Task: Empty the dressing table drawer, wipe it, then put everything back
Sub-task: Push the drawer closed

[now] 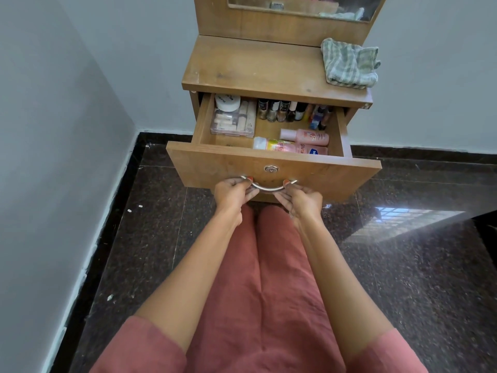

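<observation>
Left hand (234, 191) and right hand (301, 200) each curl their fingers round an end of the curved silver metal handle (269, 187). The light brown wooden drawer (215, 168) is pulled out and full: clear plastic organiser box (234, 122) left, small nail polish bottles (293, 111) along the back, pink lotion bottles (306, 136) right. Crumpled green checked cloth (349, 64) up top, far right.

- The drawer (317, 170) stands pulled out beneath the worktop (255, 65).
- A cloth (349, 64) lies on the worktop's right rear; a mirror (304, 4) stands behind.
- In the drawer, a box (232, 122) sits at left rear, with a jar (228, 102) on it.
- Polish bottles (293, 111) stand in a row along the back, right of the box.
- Two lotions (305, 136) lie at front right, one before the other.
- On the drawer front, the lock (271, 169) sits above the handle (269, 187); the left hand (232, 192) grips its left end and the right hand (302, 200) its right end.
</observation>
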### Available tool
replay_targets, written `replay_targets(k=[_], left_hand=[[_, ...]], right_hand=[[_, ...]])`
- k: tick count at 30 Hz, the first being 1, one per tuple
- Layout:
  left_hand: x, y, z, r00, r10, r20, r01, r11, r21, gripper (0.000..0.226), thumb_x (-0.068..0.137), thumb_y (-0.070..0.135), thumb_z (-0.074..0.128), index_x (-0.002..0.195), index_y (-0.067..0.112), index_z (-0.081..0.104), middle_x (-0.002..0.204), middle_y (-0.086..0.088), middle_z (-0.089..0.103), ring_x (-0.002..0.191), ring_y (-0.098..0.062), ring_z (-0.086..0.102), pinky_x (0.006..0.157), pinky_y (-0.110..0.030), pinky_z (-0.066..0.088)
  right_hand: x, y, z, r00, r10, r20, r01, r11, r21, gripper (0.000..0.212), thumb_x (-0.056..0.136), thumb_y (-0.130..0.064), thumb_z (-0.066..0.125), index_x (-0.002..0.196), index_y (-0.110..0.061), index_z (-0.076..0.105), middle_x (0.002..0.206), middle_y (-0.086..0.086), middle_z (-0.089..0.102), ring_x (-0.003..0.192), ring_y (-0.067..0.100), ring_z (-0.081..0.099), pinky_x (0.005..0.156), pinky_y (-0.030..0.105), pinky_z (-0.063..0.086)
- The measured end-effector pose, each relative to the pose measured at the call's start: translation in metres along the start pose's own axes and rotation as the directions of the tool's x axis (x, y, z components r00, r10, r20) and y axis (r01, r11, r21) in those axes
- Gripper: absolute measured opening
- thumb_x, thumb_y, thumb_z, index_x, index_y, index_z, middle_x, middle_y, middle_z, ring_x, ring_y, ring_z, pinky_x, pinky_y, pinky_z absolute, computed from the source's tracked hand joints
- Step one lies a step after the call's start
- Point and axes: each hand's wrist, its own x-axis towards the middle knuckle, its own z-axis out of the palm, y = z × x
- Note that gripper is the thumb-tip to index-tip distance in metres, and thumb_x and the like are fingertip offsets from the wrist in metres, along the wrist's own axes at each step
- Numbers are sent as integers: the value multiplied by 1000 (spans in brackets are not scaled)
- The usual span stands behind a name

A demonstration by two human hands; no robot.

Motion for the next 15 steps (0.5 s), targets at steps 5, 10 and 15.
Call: replay_targets(k=[5, 10, 15], left_hand=[[10, 7, 8, 1000, -8, -10, 8, 1000, -4, 23, 86, -4, 57, 66, 5, 55, 68, -7, 59, 62, -12, 61, 58, -15, 55], [22, 13, 15, 1000, -7, -5, 7, 1000, -2, 22, 85, -5, 58, 66, 5, 56, 68, -7, 60, 44, -4, 62, 59, -16, 56], [31, 20, 22, 1000, -2, 4, 2, 1000, -9, 23, 86, -5, 57, 65, 4, 56, 68, -7, 59, 43, -4, 62, 55, -14, 55]], right_hand=[[14, -5, 7, 1000, -4, -19, 3, 1000, -23, 23, 86, 1, 59, 106, 12, 52, 77, 14, 60, 69, 19, 63, 76, 28, 55], [23, -14, 13, 1000, -9, -27, 9, 1000, -19, 19, 85, 2, 60, 102, 9, 53, 77, 14, 60, 70, 19, 63, 63, 22, 58], [33, -20, 20, 999, -26, -39, 25, 999, -21, 16, 85, 2, 60, 98, 7, 54, 78, 15, 60, 71, 19, 63, 62, 23, 58]])
